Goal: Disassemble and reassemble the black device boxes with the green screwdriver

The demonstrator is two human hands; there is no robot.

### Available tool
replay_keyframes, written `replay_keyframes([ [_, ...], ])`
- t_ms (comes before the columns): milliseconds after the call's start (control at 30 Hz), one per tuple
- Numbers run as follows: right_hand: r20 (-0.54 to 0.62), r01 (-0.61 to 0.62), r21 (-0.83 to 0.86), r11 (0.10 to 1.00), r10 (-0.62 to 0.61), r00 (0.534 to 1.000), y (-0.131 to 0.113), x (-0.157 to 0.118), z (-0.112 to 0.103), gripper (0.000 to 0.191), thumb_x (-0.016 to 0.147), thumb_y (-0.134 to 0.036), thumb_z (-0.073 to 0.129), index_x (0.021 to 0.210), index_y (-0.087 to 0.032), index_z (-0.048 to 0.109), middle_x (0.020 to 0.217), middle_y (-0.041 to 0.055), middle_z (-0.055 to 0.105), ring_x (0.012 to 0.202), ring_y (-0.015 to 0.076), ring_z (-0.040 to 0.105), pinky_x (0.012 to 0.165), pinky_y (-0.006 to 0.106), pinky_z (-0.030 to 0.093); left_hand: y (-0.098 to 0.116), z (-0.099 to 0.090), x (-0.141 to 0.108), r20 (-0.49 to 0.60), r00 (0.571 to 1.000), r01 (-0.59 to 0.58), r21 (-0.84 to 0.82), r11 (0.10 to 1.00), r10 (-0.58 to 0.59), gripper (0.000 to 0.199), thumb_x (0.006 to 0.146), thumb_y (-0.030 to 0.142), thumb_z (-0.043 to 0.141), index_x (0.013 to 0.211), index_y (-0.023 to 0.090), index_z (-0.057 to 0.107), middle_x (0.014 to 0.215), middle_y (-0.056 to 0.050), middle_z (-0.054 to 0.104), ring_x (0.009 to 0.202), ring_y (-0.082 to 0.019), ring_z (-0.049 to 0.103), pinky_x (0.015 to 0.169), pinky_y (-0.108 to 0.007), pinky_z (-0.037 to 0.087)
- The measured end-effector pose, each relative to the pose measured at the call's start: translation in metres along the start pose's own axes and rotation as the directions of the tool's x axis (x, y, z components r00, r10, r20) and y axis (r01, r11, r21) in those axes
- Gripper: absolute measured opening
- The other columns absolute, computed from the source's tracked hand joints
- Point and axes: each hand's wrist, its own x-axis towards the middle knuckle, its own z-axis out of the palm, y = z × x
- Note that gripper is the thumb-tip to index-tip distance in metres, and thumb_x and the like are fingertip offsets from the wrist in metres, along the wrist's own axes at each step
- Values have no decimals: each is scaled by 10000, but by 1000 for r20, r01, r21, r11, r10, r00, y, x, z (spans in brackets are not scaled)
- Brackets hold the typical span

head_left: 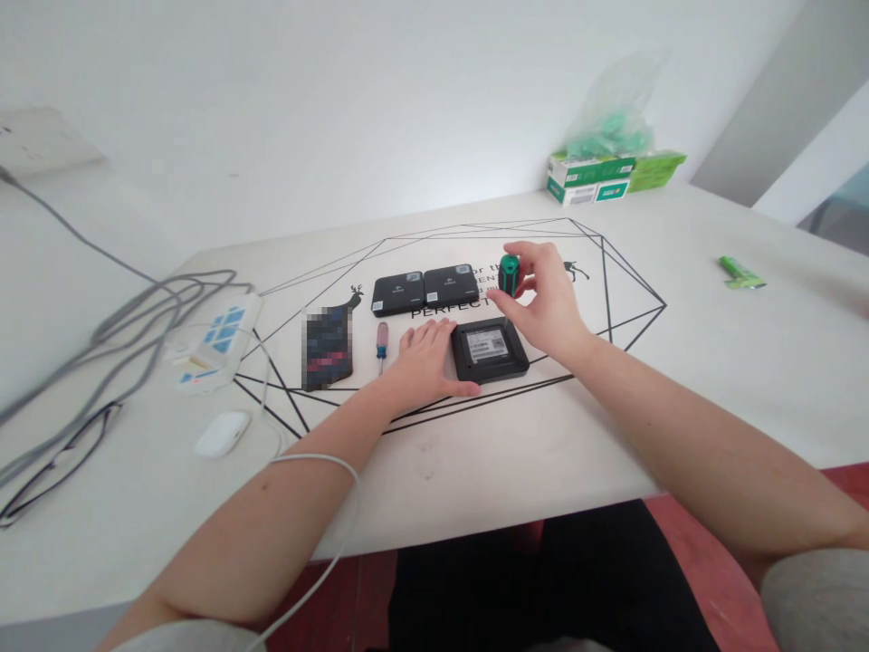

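Note:
A black square box with a white label on its face (486, 346) lies flat on the table. My left hand (427, 362) rests flat at the box's left side, fingers stretched out and the thumb along its front edge. My right hand (543, 303) is closed around the green and black handle of a screwdriver (509, 274). The screwdriver stands upright, its shaft pointing down at the box's far right corner; the exact tip contact is too small to tell. Left of my left hand lies a second screwdriver (382, 340) with a pinkish handle and blue collar.
Two black boxes, one left (397, 293) and one right (451, 284), sit side by side behind. A blurred-out phone-like object (328, 346), a white earbud case (223, 433), a power strip (221, 344), cables and glasses (58, 466) lie left. Green-white cartons (590, 179) and a green wrapper (741, 272) are right.

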Motion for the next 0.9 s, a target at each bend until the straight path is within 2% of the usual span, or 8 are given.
replay_keyframes([
  [133, -15, -8, 61, 998, 9, 1000, -2, -2, 1, 615, 904, -278, 621, 1485, -292, 417, 1284, 108, 649, 1037, 259, 695, 869, 490, 664, 0, -1, 0, 0, 1000, -5, -10, 1000, 5, 1242, 750, 851, 709, 1672, 157, 249, 1745, -243, 283, 1629, -455, 205, 1305, -646, 136],
  [233, 15, -10, 91, 996, 9, 1000, -6, -2, -1, 541, 947, -271, 556, 1475, -293, 440, 1328, 114, 663, 1144, 280, 693, 955, 520, 644, 0, -1, -1, 6, 1000, -1, -15, 1000, 1, 1241, 748, 853, 712, 1671, 162, 253, 1747, -238, 281, 1631, -453, 203, 1308, -640, 132],
  [367, 1, 10, 35, 999, -10, 1000, -8, 1, -3, 470, 952, -375, 626, 1403, -292, 521, 1298, 118, 635, 1139, 289, 662, 868, 488, 659, -2, 0, -1, -7, 1000, -11, -23, 1000, 10, 1236, 744, 861, 706, 1667, 170, 260, 1744, -238, 287, 1629, -460, 205, 1302, -651, 139],
  [467, -26, 3, -12, 1000, -4, 1000, -5, 1, -2, 492, 890, -405, 735, 1340, -295, 570, 1194, 88, 592, 969, 239, 648, 751, 431, 655, -2, 1, 0, -9, 1000, -15, -13, 1000, 15, 1233, 753, 849, 706, 1668, 157, 253, 1747, -238, 277, 1631, -445, 202, 1308, -638, 129],
  [567, -24, -12, 4, 1000, 13, 1000, -3, 1, 0, 494, 888, -351, 710, 1353, -306, 548, 1126, 62, 593, 852, 203, 623, 712, 417, 642, -1, 0, 0, 5, 1000, -1, -5, 1000, 1, 1228, 760, 837, 708, 1669, 149, 249, 1749, -243, 270, 1633, -440, 200, 1312, -630, 118],
  [700, -20, -7, 94, 996, 9, 1000, -3, -1, 1, 557, 903, -280, 603, 1443, -312, 469, 1246, 83, 635, 964, 233, 668, 811, 462, 652, 1, -2, -1, 13, 1000, 5, -11, 1000, -5, 1223, 762, 835, 705, 1669, 152, 249, 1746, -239, 279, 1635, -444, 193, 1309, -641, 124],
  [800, 0, -25, 130, 991, 26, 1000, -6, -2, 0, 485, 944, -269, 533, 1426, -308, 494, 1266, 86, 662, 1056, 249, 685, 884, 472, 651, 1, -2, -1, 8, 1000, 1, -11, 1000, -1, 1222, 758, 834, 716, 1664, 152, 260, 1746, -238, 280, 1632, -441, 204, 1312, -636, 121],
  [900, -19, -27, 85, 996, 29, 999, -8, 0, -2, 417, 969, -340, 566, 1383, -303, 533, 1257, 98, 655, 1085, 263, 673, 855, 459, 653, 1, -2, -1, 5, 1000, 0, -15, 1000, 0, 1223, 755, 834, 721, 1664, 158, 259, 1745, -238, 283, 1632, -446, 201, 1311, -643, 121],
])
